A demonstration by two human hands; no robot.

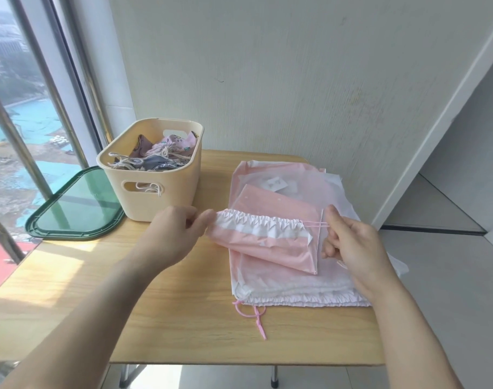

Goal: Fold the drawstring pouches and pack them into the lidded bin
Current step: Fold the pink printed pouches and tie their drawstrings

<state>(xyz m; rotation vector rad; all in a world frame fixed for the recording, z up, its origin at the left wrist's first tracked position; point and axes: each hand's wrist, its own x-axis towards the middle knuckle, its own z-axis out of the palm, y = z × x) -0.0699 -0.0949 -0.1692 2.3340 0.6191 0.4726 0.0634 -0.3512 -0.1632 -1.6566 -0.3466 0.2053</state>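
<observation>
Two hands on one pink pouch (pixel 267 245), mid-fold: left hand (pixel 172 237) pinches ruffled hem, right hand (pixel 352 248) pinches cord end; next, fold across, then bin (pixel 152 175) beyond left fingers

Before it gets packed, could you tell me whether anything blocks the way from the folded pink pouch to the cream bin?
Nothing visible does: the folded pink drawstring pouch lies beside the cream plastic bin, whose green lid is off.

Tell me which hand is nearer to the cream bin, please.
Left. The left hand pinches the gathered end of the pink pouch just in front of the cream bin. The right hand holds the pouch's other end, farther right.
</observation>
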